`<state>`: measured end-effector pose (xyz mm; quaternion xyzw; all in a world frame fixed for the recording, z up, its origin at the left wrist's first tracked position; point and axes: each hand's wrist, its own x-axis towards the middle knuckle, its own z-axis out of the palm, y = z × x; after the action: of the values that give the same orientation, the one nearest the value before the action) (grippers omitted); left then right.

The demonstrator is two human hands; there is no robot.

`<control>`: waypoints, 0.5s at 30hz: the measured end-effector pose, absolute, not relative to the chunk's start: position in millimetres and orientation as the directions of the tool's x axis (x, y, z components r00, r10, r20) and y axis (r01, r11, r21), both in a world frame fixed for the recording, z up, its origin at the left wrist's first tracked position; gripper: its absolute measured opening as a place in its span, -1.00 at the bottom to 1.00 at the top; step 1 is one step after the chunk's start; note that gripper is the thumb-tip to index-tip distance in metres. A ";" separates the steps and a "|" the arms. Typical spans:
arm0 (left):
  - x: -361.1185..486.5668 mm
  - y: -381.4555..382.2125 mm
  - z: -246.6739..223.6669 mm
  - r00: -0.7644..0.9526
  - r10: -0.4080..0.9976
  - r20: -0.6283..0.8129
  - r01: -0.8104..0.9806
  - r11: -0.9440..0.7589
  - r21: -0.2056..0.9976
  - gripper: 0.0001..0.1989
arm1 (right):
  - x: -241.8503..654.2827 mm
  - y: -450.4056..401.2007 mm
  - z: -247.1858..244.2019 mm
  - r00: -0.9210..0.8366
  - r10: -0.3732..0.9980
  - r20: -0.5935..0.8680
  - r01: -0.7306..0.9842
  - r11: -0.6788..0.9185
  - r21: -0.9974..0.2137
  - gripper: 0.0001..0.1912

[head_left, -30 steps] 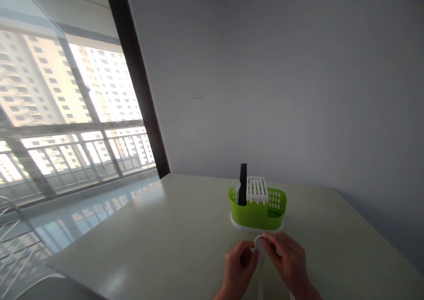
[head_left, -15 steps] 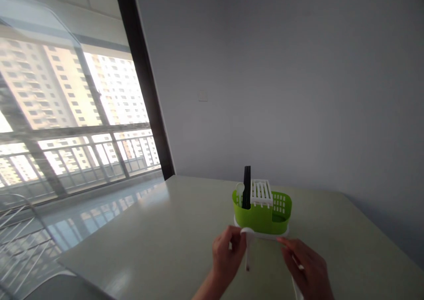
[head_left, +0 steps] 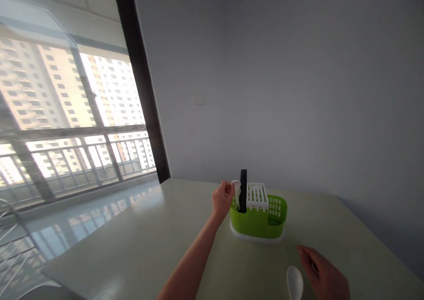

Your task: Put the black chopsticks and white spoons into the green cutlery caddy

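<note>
A white spoon (head_left: 236, 191) is pinched between the fingers of the left hand (head_left: 222, 198) and is held upright at the near-left end of the green caddy (head_left: 258, 218), its handle down inside the compartment just beside the black chopsticks (head_left: 243, 196). A white slotted insert (head_left: 257, 194) is seen to the right of that hand, within the caddy. The right hand (head_left: 323, 273) is held loosely open, well apart from the left, low over the table (head_left: 139, 247), gripping nothing. A second white spoon (head_left: 294, 283) is seen just left of it; contact cannot be told
</note>
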<state>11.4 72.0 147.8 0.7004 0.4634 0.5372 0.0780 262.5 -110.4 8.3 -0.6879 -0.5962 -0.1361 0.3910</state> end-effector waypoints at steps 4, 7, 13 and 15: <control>12.0 82.1 133.1 0.021 0.859 0.511 0.757 -0.348 0.553 -0.75 | 262.1 -110.4 6.8 0.292 0.795 0.532 0.913 -0.066 -0.403 -0.68; 11.7 86.5 127.6 0.043 0.904 0.425 0.835 -0.266 0.481 -0.78 | 262.2 -109.6 4.3 0.296 0.824 0.484 0.902 -0.075 -0.425 -0.68; 12.4 93.1 124.1 0.059 0.922 0.384 0.870 -0.236 0.432 -0.84 | 263.6 -108.9 3.7 0.299 0.874 0.383 0.875 -0.091 -0.475 -0.66; 12.7 95.2 124.3 0.056 0.923 0.381 0.880 -0.226 0.418 -0.84 | 263.8 -109.7 4.6 0.308 0.884 0.353 0.867 -0.108 -0.486 -0.67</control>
<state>12.7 95.2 124.3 0.7256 0.6211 0.2939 0.0367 263.8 -109.7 4.6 -0.7442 -0.5882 0.0129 0.3164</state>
